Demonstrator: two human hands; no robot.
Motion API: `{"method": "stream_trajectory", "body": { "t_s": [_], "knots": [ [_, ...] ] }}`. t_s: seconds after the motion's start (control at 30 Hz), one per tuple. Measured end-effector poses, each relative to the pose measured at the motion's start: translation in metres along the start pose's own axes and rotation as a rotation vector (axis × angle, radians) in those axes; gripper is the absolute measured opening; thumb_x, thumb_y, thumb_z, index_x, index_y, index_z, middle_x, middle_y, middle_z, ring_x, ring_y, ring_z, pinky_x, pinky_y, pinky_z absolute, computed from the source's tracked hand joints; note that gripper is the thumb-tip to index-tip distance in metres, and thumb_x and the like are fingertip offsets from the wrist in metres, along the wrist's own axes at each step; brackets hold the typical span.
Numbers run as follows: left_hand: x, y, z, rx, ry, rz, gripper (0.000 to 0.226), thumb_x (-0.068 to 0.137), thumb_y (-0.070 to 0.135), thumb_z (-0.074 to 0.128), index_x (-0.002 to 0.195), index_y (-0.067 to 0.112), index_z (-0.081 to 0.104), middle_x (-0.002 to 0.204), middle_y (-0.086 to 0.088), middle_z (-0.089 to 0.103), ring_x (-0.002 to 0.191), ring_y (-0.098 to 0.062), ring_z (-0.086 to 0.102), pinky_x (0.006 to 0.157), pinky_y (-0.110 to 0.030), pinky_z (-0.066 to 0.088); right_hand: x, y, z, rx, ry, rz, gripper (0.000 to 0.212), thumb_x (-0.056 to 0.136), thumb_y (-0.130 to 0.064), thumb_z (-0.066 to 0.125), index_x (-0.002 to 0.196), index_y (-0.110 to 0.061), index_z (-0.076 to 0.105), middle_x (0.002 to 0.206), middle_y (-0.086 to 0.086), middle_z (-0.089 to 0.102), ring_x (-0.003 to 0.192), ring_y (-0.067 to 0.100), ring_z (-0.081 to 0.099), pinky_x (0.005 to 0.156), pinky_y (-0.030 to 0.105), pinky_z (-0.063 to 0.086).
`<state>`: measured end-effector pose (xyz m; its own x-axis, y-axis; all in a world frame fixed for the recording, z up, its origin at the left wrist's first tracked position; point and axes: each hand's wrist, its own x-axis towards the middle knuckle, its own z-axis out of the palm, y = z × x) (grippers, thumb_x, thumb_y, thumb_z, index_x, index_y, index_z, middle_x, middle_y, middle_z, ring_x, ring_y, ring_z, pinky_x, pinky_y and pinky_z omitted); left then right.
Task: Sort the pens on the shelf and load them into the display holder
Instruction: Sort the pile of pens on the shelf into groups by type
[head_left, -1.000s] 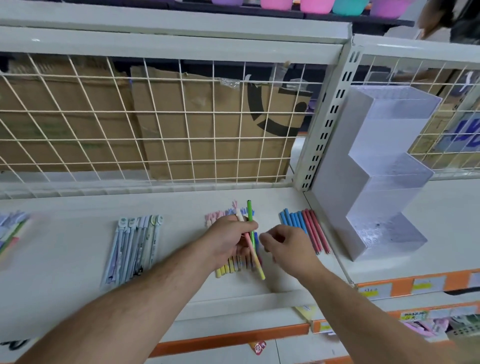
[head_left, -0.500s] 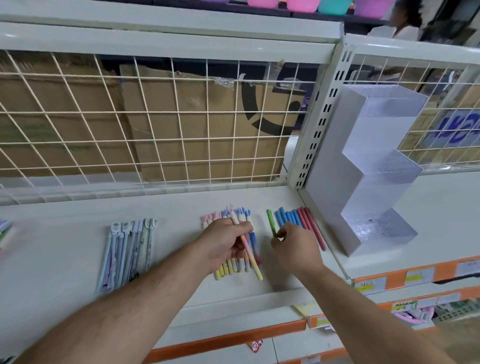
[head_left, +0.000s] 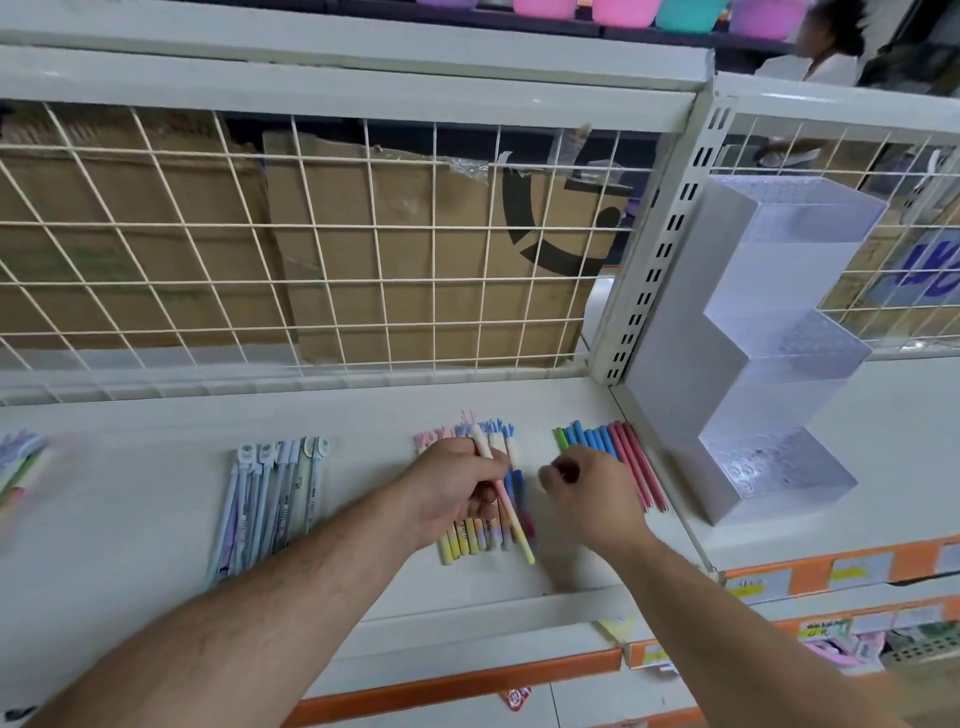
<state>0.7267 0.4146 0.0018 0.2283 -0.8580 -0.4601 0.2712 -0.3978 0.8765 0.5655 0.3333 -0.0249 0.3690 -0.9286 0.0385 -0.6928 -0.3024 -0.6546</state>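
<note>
- The left hand (head_left: 457, 491) grips one pastel pen (head_left: 513, 522), fingers curled round its middle. The pen's white cap points far and its yellow end near, tilted across the pens below.
- Under that hand lies a pen row (head_left: 462, 540) flat on the shelf (head_left: 130, 519), side by side, with frilly pink and blue tops at the far end and yellow ends near.
- Just right of the row, the right hand (head_left: 587, 493) hangs knuckles up with its fingers curled over the near ends of the sorted pens. I cannot tell whether it pinches any of them.
- The sorted pens lie parallel and touching: a green pen (head_left: 561, 439) on the left, then blue pens (head_left: 592, 439), then red pens (head_left: 639, 467) on the right.
- The holder (head_left: 675, 364), frosted and in three steps rising toward the far side, stands upright just right of the red pens. No pens show in it.
- Well left of the row lies a bunch of pale grey-blue pens (head_left: 270, 499), roughly parallel.
- At the far left edge more pens (head_left: 15, 467) show, too blurred to tell apart.
- A wire grid (head_left: 311, 249) backs the shelf, with cardboard boxes (head_left: 415, 260) behind it.
- An orange price strip (head_left: 831, 566) runs along the near edge on the right.
</note>
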Motion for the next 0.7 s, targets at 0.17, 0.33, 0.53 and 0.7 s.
{"method": "stream_trajectory", "body": {
  "t_s": [0.17, 0.33, 0.53, 0.7],
  "knots": [
    [-0.001, -0.005, -0.004, 0.047, 0.042, 0.043, 0.007, 0.094, 0.006, 0.063, 0.1, 0.003, 0.065, 0.067, -0.005, 0.062, 0.053, -0.013, 0.054, 0.052, -0.025, 0.048, -0.018, -0.025, -0.003, 0.531, -0.31, 0.032, 0.018, 0.09, -0.022, 0.073, 0.076, -0.013, 0.067, 0.061, 0.001, 0.065, 0.047, 0.01, 0.054, 0.046, 0.021, 0.043],
    [-0.005, -0.01, -0.016, 0.087, 0.101, 0.052, 0.009, 0.093, 0.012, 0.067, 0.097, 0.004, 0.067, 0.071, -0.006, 0.065, 0.059, -0.015, 0.055, 0.056, -0.028, 0.047, -0.026, -0.04, 0.009, 0.453, -0.339, -0.021, 0.011, 0.087, -0.013, 0.074, 0.083, -0.008, 0.066, 0.065, 0.005, 0.067, 0.048, 0.013, 0.059, 0.042, 0.019, 0.043],
    [-0.013, -0.017, -0.048, 0.325, 0.403, 0.084, 0.023, 0.075, 0.025, 0.069, 0.097, 0.021, 0.06, 0.085, -0.002, 0.066, 0.067, -0.018, 0.057, 0.057, -0.027, 0.042, -0.024, -0.055, 0.035, 0.062, -0.183, -0.08, 0.008, 0.089, -0.023, 0.069, 0.082, -0.021, 0.064, 0.072, -0.001, 0.067, 0.056, 0.019, 0.066, 0.053, 0.03, 0.056],
    [-0.021, -0.024, -0.072, 0.528, 0.419, 0.079, 0.015, 0.079, 0.029, 0.068, 0.092, 0.031, 0.06, 0.096, 0.008, 0.064, 0.081, -0.012, 0.064, 0.061, -0.025, 0.049, -0.021, -0.069, 0.05, -0.103, -0.18, -0.094, 0.015, 0.095, -0.032, 0.061, 0.092, -0.018, 0.065, 0.076, 0.0, 0.065, 0.062, 0.022, 0.066, 0.057, 0.032, 0.057]
  ]
}}
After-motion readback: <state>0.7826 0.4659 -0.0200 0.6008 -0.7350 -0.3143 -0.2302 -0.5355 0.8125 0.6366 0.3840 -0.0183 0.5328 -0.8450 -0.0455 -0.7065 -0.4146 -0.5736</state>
